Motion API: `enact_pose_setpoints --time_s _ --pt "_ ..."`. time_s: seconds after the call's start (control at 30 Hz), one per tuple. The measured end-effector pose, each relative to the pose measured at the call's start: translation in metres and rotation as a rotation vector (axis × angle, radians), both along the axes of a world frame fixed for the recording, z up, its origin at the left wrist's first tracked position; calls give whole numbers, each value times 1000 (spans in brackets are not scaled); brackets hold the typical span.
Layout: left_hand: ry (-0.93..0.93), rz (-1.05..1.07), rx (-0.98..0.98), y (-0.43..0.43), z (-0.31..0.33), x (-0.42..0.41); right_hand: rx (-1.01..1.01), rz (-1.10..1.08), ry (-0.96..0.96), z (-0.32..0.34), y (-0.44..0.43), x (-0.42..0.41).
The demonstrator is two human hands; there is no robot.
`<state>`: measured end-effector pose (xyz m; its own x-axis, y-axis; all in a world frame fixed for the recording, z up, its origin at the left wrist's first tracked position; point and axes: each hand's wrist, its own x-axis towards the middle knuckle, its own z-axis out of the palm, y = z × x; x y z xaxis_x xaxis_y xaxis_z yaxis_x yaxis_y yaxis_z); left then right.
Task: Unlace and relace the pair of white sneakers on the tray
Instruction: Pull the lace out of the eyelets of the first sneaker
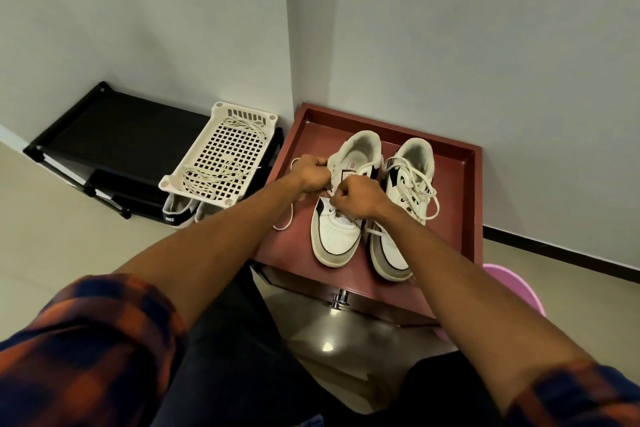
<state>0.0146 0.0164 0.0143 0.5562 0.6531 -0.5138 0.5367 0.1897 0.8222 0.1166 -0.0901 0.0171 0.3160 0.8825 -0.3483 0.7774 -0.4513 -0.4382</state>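
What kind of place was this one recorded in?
Probably a home entryway corner: a black shoe rack, a spare sneaker tucked under a white basket, and plain walls meeting above a pale floor.

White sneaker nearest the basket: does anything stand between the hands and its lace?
Nothing visible does. The left hand and right hand both grip the loose white lace at the eyelets of the white low-top sneaker; the laced second sneaker stands beside it.

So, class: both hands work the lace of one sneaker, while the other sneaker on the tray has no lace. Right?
No: the head view shows the other sneaker laced. The left hand and right hand do work the lace of the first sneaker.
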Motion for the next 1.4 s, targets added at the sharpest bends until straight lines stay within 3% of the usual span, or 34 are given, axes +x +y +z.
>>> enact_pose_setpoints --time_s 0.13,0.23,0.43,0.6,0.77,0.93,1.07,1.2,1.4 --pt "6 13 24 -4 3 1 221 -311 593 -4 -16 8" --pt "23 21 42 -8 2 4 170 -410 788 0 -24 16" --pt "-10 54 -14 -5 -3 3 -57 -57 470 10 0 16" --pt "3 59 25 -10 -4 8 -36 -180 599 9 -9 22" --pt "31 81 51 -14 -1 9 -34 -100 494 7 -15 18" --pt "94 80 129 -18 2 11 -61 -210 580 9 -25 32" --pt "99 68 126 -18 7 10 -91 -107 469 12 -28 33" --pt "95 63 123 -20 9 9 -119 -119 552 21 -27 35" --pt "104 56 133 -19 7 9 -199 20 448 27 -37 40"
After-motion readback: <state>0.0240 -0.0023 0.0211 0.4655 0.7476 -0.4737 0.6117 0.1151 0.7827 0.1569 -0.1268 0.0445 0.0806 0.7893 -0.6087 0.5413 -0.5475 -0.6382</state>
